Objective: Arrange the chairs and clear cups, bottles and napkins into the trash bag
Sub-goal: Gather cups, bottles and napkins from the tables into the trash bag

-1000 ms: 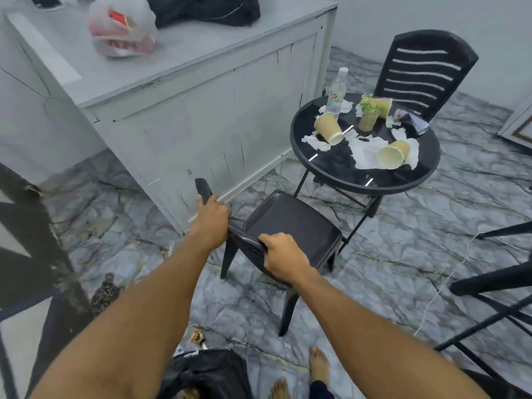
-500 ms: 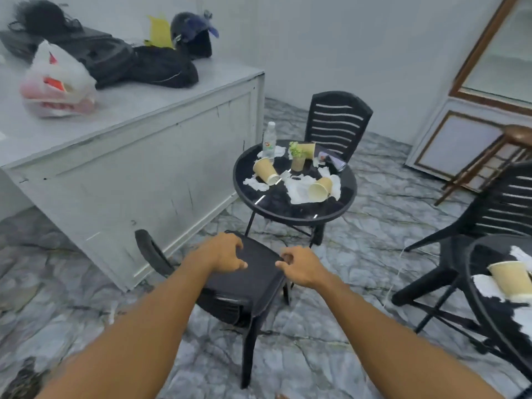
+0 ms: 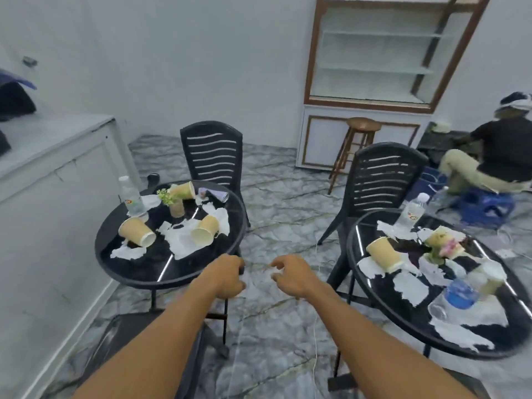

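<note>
The right table (image 3: 374, 289) runs off the right edge; 1 bottle (image 3: 460, 292) on it is blurred. The left arm (image 3: 161, 344) hides much of the lower-left chair (image 3: 115, 341).

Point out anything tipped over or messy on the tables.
On the left table, the front cup, middle cup and back cup lie on their sides among torn napkins. On the right table, a paper cup lies tipped among napkin scraps.

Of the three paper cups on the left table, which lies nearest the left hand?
The cup lying on the white napkins, just beyond the left hand; the other two lie farther left and farther back.
</note>
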Demonstrator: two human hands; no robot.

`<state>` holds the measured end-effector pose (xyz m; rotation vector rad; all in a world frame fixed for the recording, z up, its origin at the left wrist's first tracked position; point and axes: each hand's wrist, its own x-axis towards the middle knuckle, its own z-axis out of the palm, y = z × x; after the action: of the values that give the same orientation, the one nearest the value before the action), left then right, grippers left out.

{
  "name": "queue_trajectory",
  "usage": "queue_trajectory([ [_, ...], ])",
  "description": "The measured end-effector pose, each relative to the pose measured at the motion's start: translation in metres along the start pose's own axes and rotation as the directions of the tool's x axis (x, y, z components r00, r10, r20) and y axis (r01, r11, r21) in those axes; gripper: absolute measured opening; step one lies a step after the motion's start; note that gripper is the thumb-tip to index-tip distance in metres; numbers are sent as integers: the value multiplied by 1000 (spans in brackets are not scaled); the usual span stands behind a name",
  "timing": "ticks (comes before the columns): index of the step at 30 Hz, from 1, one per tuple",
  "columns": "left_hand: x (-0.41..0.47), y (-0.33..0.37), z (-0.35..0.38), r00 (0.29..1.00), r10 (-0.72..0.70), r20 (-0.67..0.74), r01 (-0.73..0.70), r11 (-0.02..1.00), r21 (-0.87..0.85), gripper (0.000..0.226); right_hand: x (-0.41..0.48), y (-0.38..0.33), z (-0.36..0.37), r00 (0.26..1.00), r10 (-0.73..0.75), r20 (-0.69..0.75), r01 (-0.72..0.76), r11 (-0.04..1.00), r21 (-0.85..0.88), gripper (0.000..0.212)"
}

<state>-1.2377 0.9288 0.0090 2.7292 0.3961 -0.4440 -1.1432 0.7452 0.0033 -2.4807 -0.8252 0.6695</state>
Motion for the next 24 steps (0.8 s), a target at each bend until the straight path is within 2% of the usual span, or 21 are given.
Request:
queue_trajectory([
  [7, 133, 61, -18, 997, 72, 26, -72, 997, 17, 61, 65, 67, -71, 993, 97, -65, -97, 995, -11, 43],
  [12, 198, 69, -45, 996, 59, -67, -62, 998, -32, 62, 129, 82, -102, 991, 97, -88, -99, 995, -15, 44],
  [15, 228, 35, -61, 990, 25, -138, -36, 996, -79, 55, 183, 61, -103, 997, 50, -55, -51, 998, -24, 45],
  [19, 266, -40, -85, 974, -65, -216, 43, 993, -106, 32, 272, 15, -94, 999, -51, -7, 51, 998, -47, 43],
  [24, 295, -130, -101, 940, -261, -219, 216, 954, -210, 37, 369, -52, -70, 976, -207, 74, 213, 974, -83, 35],
])
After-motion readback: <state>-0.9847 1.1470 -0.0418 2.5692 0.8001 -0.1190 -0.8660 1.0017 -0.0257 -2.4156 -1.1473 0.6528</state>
